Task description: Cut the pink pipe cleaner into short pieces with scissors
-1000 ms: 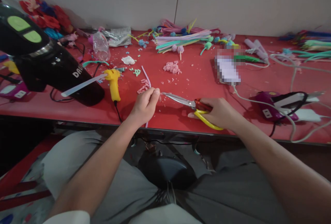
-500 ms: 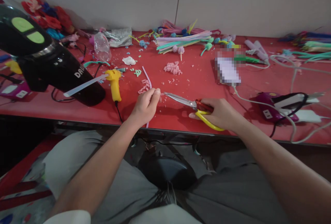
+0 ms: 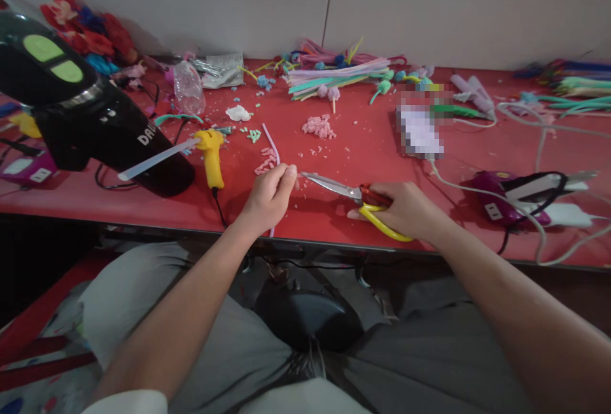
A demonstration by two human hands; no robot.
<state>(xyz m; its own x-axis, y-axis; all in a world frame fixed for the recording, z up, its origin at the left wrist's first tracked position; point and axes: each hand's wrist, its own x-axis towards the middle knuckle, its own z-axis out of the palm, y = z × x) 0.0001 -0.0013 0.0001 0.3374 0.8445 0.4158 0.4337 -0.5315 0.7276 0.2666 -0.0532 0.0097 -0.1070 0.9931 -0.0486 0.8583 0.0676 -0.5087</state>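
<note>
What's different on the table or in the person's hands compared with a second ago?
Nothing has visibly changed. The right hand still holds the scissors, tips near the left hand; the yellow glue gun and larger pink pile are where they were.

2 hands (image 3: 268,200), 1 pair of scissors (image 3: 333,186) and 2 purple socket blocks (image 3: 487,194) show.

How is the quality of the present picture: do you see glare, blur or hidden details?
Head view: dim, soft light, with small highlights on the black device with green buttons; head view: the scissors in the right hand shine along the blades; head view: the thin piece at the left hand's fingertips is too blurred to identify; head view: a whitish object is pixelated.
</note>
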